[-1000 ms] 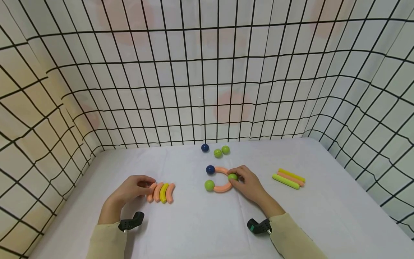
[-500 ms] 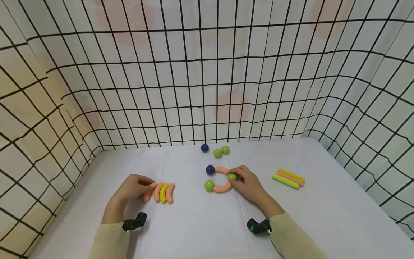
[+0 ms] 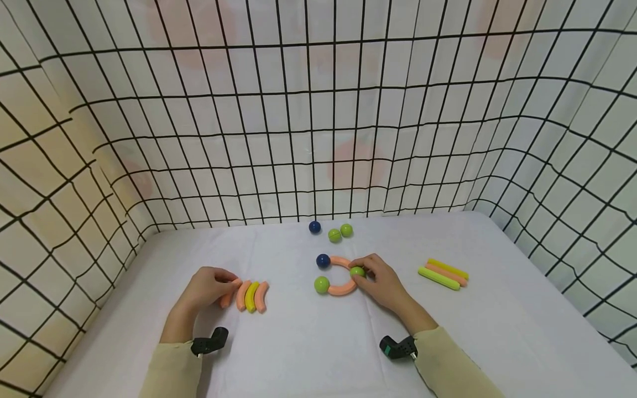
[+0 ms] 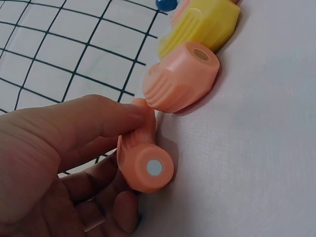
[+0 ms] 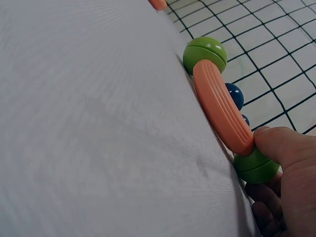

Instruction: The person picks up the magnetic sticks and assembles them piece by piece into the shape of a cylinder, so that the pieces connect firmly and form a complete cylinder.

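Note:
My left hand (image 3: pixel 206 288) pinches a curved orange magnetic rod (image 4: pixel 140 148) between thumb and fingers, at the left end of a short row. A pale round disc shows on the rod's end in the left wrist view. Beside it lie another curved orange rod (image 3: pixel 242 296), a curved yellow rod (image 3: pixel 251 297) and a further orange one (image 3: pixel 261 297). My right hand (image 3: pixel 380 279) grips a green ball (image 5: pixel 256 167). From this ball two curved orange rods (image 5: pixel 222 106) form a half ring, one ending at a green ball (image 3: pixel 322 284), the other at a dark blue ball (image 3: pixel 323 261).
Toward the back of the white-covered table (image 3: pixel 298 348) sit a loose blue ball (image 3: pixel 315 227) and two green balls (image 3: pixel 340 232). Straight yellow, orange and green rods (image 3: pixel 443 273) lie together at the right. A black grid on white cloth (image 3: pixel 323 138) walls the back and sides.
My left hand has drawn the end curved orange rod slightly left, opening a gap from the row and tilting it. My right hand stays on the green ball.

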{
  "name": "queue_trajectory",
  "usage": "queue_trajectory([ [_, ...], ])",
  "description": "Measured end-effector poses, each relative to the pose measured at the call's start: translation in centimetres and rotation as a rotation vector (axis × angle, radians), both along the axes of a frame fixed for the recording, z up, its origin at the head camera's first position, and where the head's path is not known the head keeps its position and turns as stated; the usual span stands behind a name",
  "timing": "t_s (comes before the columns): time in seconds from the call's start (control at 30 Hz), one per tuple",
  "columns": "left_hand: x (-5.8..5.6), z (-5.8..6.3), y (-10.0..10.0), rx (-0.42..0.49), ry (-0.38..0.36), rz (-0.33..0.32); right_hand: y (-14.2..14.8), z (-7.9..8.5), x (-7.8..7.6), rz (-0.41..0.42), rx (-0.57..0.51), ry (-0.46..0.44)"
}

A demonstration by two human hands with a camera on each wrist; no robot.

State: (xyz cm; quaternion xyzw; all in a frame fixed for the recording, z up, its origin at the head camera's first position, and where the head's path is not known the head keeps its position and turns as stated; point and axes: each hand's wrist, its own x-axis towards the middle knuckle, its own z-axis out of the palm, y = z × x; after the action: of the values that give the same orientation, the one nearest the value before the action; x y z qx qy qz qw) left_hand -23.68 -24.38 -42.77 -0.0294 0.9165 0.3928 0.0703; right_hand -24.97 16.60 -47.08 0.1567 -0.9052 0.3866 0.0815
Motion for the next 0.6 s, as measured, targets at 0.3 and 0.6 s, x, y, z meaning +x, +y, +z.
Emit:
queue_trajectory([
  [0.3, -0.1, 0.39, -0.19, 0.102, 0.003, 0.117, -0.03, -0.03, 0.03, -0.006, 0.001, -0.004],
  [0.6, -0.52, 0.68, -0.16, 0.256, 0.028, 0.218, -0.03, 0.05, 0.08, 0.0, -0.005, 0.0],
])
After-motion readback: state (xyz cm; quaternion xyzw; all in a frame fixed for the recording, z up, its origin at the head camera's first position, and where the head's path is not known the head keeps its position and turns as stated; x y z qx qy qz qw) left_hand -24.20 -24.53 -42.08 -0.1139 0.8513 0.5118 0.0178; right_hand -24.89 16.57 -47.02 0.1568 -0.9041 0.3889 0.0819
